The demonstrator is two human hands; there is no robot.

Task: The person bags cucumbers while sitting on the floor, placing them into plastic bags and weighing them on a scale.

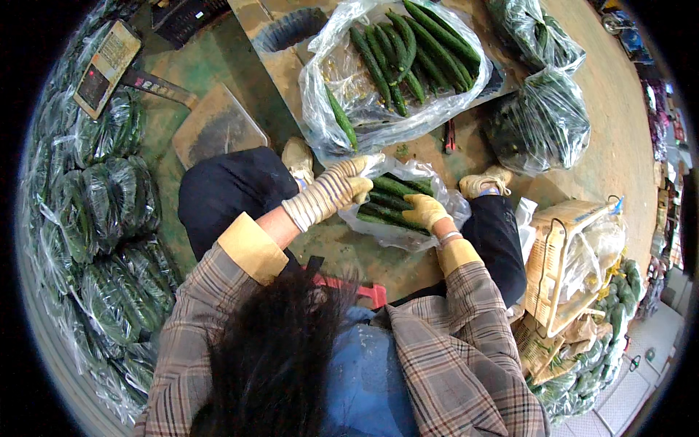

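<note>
Between my knees a small clear plastic bag [401, 238] lies open, with several dark green cucumbers [390, 198] side by side in it. My left hand [345, 183], in a striped cream work glove, pinches the bag's left edge. At the bag's right side my right hand [427, 212], in a yellowish glove, grips the ends of the cucumbers; its fingertips are partly hidden. Just beyond sits a large open plastic bag [322, 123] on a board, holding a heap of longer cucumbers [407, 54]. One cucumber [341, 119] lies apart against its left wall.
A platform scale [221, 128] with its display [104, 71] stands at the left. Bagged cucumbers [112, 196] are piled along the left side. More filled bags [540, 123] lie at right, above a tipped plastic crate [568, 262]. A red-handled tool [449, 136] rests on the floor.
</note>
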